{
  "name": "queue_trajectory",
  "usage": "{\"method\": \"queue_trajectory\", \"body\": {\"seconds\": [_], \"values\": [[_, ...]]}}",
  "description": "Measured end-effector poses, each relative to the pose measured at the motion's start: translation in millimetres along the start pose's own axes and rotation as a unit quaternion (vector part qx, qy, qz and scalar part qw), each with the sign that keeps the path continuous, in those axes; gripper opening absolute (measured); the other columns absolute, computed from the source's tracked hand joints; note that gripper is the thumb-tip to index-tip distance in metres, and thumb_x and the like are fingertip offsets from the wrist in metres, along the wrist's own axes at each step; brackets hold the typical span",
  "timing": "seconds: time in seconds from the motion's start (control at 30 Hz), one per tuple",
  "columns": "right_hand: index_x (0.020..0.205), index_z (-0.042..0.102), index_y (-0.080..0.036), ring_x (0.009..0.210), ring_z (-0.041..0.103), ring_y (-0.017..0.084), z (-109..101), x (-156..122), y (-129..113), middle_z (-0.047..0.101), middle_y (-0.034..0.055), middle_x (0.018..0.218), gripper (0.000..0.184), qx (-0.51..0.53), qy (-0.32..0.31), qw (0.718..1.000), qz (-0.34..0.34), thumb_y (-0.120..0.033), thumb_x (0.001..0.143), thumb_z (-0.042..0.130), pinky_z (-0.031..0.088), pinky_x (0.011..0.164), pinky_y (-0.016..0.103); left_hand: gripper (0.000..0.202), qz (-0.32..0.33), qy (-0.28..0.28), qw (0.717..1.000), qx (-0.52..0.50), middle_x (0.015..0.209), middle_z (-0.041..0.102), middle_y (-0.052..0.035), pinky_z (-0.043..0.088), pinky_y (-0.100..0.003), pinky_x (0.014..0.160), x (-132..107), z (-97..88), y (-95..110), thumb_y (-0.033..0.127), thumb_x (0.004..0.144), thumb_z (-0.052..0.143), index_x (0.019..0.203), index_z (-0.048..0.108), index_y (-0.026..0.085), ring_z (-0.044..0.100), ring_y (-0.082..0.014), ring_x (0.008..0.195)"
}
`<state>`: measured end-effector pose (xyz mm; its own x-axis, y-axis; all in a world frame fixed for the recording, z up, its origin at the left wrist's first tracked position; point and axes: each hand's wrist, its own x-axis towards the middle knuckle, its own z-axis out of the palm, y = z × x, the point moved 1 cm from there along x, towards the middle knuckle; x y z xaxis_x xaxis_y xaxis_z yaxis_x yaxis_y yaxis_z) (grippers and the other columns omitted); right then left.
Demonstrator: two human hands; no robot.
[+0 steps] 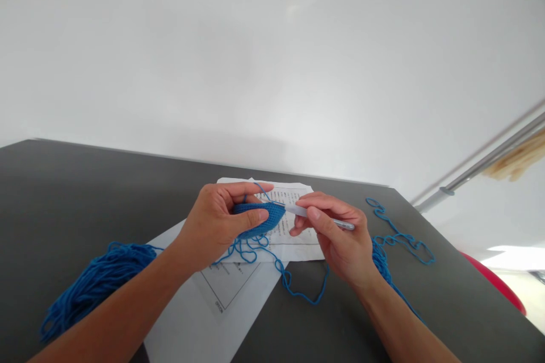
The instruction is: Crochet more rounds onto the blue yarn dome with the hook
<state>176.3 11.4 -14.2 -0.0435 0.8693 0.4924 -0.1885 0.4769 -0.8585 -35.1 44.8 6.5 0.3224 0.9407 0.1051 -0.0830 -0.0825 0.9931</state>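
My left hand (221,218) grips a blue crocheted piece (259,224), thumb pressed on its near face. A strand of blue yarn runs over the raised index finger and down to the top edge of the piece. Between the thumb and fingers of my right hand (336,229) is a crochet hook (298,211) with a pale grey handle. Its metal tip meets the upper right edge of the crocheted piece; the exact stitch is too small to make out. Loose loops of blue yarn (285,278) hang below the piece and trail across the papers and table.
Printed sheets (293,249) lie under my hands on the dark grey table (128,193). A thick bundle of blue yarn (97,281) rests at left, and more yarn (404,241) lies at right. Behind stands a white wall (255,68). A red rounded object (496,283) shows beyond the right table edge.
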Motion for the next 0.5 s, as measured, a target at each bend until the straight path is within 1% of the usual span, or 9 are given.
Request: {"method": "queue_trajectory", "body": {"seconds": [0.13, 0.33, 0.5], "values": [[0.1, 0.082, -0.022, 0.067, 0.074, 0.014, -3.0, 0.7, -1.4, 0.073, 0.0033, 0.091, 0.011, -0.025, -0.002, 0.999, -0.024, -0.021, 0.092, 0.074, 0.062, 0.066, 0.03, 0.043, 0.0, 0.004, 1.0, 0.009, 0.074, 0.07, -0.0019, 0.052, -0.026, 0.058, 0.0, -1.8, 0.3, 0.029, 0.072, 0.088, 0.114, 0.081, 0.018, 0.063, -0.0148, 0.064], [0.099, 0.082, -0.023, 0.065, 0.075, 0.015, -4.8, 1.2, -2.2, 0.073, 0.0035, 0.094, 0.013, -0.045, -0.004, 0.998, -0.046, -0.018, 0.093, 0.073, 0.061, 0.065, 0.03, 0.042, 0.004, 0.013, 1.0, 0.024, 0.074, 0.069, -0.0013, 0.053, -0.026, 0.059, 2.5, -3.7, -0.3, 0.028, 0.072, 0.087, 0.113, 0.082, 0.018, 0.062, -0.0142, 0.065], [0.101, 0.082, -0.025, 0.066, 0.075, 0.015, -5.3, 0.2, -3.3, 0.072, 0.0035, 0.095, 0.015, -0.06, -0.01, 0.997, -0.057, -0.017, 0.093, 0.072, 0.061, 0.064, 0.031, 0.04, 0.002, 0.019, 1.0, 0.014, 0.074, 0.07, -0.0013, 0.054, -0.025, 0.061, 1.4, -3.0, 1.8, 0.026, 0.071, 0.088, 0.11, 0.083, 0.018, 0.063, -0.0144, 0.066]]}}
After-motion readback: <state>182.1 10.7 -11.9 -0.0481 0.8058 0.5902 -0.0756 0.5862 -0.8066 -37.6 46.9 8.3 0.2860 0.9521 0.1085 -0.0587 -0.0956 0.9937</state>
